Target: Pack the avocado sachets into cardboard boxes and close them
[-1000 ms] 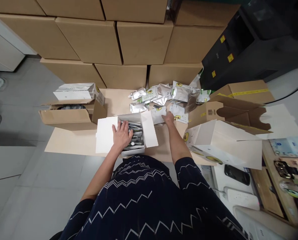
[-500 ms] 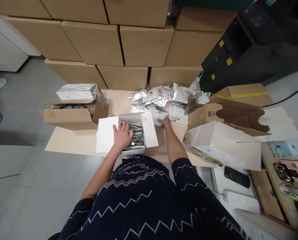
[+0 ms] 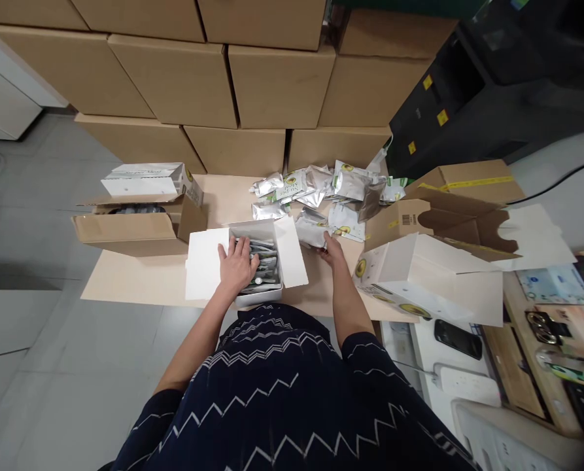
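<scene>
Your left hand (image 3: 237,267): laid on the packets (image 3: 268,263) in the white box (image 3: 259,299), centre of frame, fingers slightly apart, clamped on nothing. Your right hand (image 3: 333,251): closed on the right end of a silver pouch (image 3: 312,231), right of centre, just beside the box's flap (image 3: 292,254). Likely hazards: pouch slipping, from the one-ended hold; pouch snagging, from the near flap; packets creasing, from a heavy left palm.

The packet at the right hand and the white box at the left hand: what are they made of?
The packet looks like thin foil or plastic film, slightly shiny: it's silvery-white and crinkled; I can't tell which.
The white box looks like thin card, smooth and perhaps coated: its flaps fold along straight creases.
</scene>
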### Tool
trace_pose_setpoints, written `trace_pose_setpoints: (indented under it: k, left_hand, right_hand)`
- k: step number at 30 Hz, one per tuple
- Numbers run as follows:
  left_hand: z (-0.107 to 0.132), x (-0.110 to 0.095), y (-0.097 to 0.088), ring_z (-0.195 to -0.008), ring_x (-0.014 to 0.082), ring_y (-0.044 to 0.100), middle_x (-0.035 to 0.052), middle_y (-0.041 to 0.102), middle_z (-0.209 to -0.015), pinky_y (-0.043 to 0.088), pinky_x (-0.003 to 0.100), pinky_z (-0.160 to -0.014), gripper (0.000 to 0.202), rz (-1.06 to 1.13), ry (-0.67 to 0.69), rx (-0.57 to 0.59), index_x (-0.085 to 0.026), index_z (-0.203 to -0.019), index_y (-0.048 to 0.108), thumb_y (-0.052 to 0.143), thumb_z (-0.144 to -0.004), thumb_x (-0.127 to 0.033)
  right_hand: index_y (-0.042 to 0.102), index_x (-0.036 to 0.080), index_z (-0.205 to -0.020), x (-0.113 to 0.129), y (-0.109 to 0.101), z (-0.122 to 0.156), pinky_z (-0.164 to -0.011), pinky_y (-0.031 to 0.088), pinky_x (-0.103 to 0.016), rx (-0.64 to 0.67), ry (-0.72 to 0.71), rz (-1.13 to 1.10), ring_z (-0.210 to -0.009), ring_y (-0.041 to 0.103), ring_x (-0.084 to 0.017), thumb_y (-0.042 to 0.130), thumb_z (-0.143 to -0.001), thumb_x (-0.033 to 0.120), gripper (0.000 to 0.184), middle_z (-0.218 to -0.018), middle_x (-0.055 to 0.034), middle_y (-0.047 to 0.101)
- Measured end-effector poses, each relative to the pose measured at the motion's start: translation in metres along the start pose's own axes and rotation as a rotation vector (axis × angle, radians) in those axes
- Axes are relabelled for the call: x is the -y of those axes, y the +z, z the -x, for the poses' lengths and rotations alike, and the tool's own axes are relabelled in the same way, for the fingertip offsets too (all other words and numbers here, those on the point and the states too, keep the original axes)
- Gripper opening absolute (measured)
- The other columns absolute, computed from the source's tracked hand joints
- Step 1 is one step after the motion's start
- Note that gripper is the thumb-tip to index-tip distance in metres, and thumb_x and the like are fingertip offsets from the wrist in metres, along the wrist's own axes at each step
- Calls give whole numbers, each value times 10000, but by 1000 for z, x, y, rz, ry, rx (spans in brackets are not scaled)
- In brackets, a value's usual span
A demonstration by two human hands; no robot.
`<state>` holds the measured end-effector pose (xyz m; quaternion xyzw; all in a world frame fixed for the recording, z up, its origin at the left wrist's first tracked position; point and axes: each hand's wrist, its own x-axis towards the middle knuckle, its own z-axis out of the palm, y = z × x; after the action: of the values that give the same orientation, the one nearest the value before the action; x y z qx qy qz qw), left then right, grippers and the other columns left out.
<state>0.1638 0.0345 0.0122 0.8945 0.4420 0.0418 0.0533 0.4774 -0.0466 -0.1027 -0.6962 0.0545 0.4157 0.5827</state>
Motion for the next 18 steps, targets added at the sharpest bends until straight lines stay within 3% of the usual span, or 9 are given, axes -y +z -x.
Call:
trace_pose_setpoints:
  k: [3,7,12,18]
  left_hand:
    - [0,1,1,-1471,382,299,151,450,-1538,159,679,-1179,631,4,3,-5,-95,-1494,416,277,-981,-435]
    - [0,1,1,-1468,383,304,153,455,-1534,153,679,-1178,632,7,2,-12,-94,-1493,418,282,-979,-435]
    - [-1,0,1,-1472,383,295,155,454,-1534,138,674,-1183,634,12,0,0,-83,-1494,415,282,-978,-426]
    - [0,1,2,-1473,384,293,154,449,-1537,140,676,-1181,633,14,2,-2,-90,-1498,411,290,-976,-427]
  right_hand:
    - [594,210,-969,-7,-8,3,-558,547,-222,43,97,-187,-595,588,-105,704,-865,344,202,-740,28,656]
    - [615,188,-1025,-13,-14,7,-661,598,-296,14,105,-279,-715,664,-141,727,-847,266,225,-829,-5,711]
    - [626,174,-1057,-19,-21,10,-682,612,-310,-150,55,-310,-799,694,-164,628,-896,494,358,-929,-59,726]
    - [637,173,-920,-30,-37,4,-634,576,-229,-340,-133,-175,-782,679,-154,723,-777,390,274,-903,-57,719]
